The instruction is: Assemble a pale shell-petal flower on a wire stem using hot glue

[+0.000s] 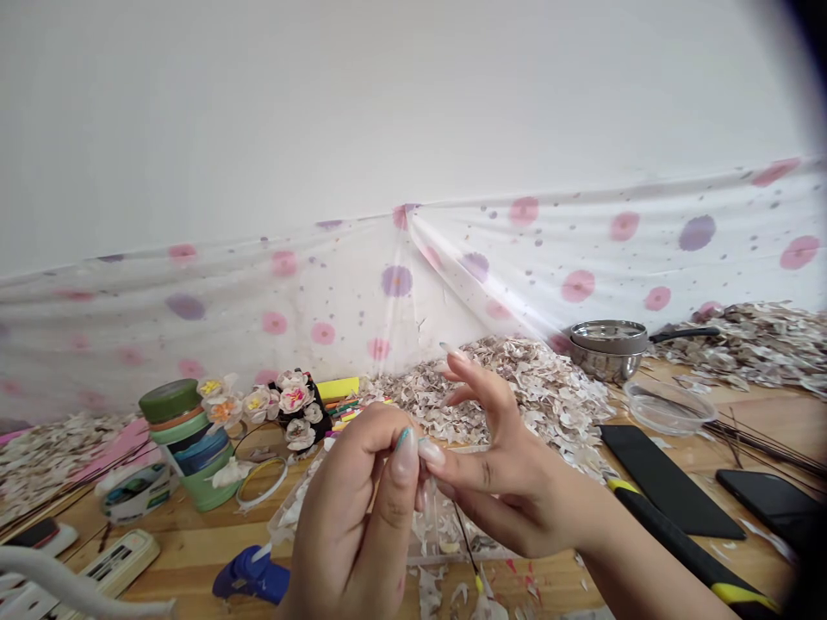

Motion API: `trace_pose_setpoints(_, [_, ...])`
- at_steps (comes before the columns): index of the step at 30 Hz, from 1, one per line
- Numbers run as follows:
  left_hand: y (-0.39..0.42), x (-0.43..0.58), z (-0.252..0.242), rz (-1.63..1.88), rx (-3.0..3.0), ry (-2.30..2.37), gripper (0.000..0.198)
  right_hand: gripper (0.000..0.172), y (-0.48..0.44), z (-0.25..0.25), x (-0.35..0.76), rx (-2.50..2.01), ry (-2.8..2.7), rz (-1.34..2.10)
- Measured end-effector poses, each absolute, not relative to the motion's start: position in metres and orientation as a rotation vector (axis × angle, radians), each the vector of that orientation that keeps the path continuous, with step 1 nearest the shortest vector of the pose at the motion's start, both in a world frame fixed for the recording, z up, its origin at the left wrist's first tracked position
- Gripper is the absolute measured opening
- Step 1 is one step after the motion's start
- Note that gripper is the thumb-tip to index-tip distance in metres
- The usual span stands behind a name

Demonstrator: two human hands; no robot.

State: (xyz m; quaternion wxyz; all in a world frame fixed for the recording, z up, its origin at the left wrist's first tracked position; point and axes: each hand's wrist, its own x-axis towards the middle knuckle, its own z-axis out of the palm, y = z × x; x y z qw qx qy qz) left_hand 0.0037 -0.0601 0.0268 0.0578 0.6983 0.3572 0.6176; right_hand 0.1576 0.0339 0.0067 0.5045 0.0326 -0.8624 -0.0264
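Note:
My left hand [358, 525] is raised in the lower middle, thumb and fingers pinched together on a small pale piece I cannot make out. My right hand [500, 474] meets it from the right: thumb and forefinger pinch the same spot, the other fingers are spread upward. A thin dark wire [466, 538] hangs down below the pinch. Under both hands lies a clear plastic tray [294, 508] with pale petal scraps. Behind them is a heap of whitish petals [517, 387].
At left stand a stack of tape rolls [190, 439], several finished paper flowers [271, 400], a blue glue gun [249, 577] and a power strip [120, 560]. At right are a metal pan [607, 344], a clear dish [668, 405], a black mat [665, 478], a phone [772, 499] and thin wires [768, 443].

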Motion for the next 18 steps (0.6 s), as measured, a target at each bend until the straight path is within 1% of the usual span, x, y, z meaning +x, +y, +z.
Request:
trace_pose_setpoints(6, [-0.060, 0.010, 0.031, 1.915, 2.018, 0.947, 0.023, 0.084, 0.032, 0.008, 0.157, 0.090, -2.071, -0.054])
trace_pose_setpoints(10, [-0.057, 0.007, 0.032, 1.887, 2.048, 0.999, 0.020, 0.087, 0.034, 0.010, 0.160, 0.091, -2.077, -0.078])
trace_pose_setpoints(12, [-0.055, 0.001, 0.030, 1.882, 2.124, 1.079, 0.015, 0.081, 0.036, 0.011, 0.164, 0.067, -2.079, -0.139])
trace_pose_setpoints(14, [-0.053, -0.005, 0.027, 1.870, 2.199, 1.159, 0.010, 0.070, 0.038, 0.013, 0.168, 0.019, -2.082, -0.232])
trace_pose_setpoints(16, [-0.050, -0.011, 0.025, 1.828, 2.258, 1.201, 0.010, 0.062, 0.038, 0.014, 0.171, -0.031, -2.081, -0.320])
trace_pose_setpoints(18, [-0.047, -0.014, 0.024, 1.767, 2.308, 1.200, 0.013, 0.058, 0.038, 0.015, 0.173, -0.068, -2.087, -0.342])
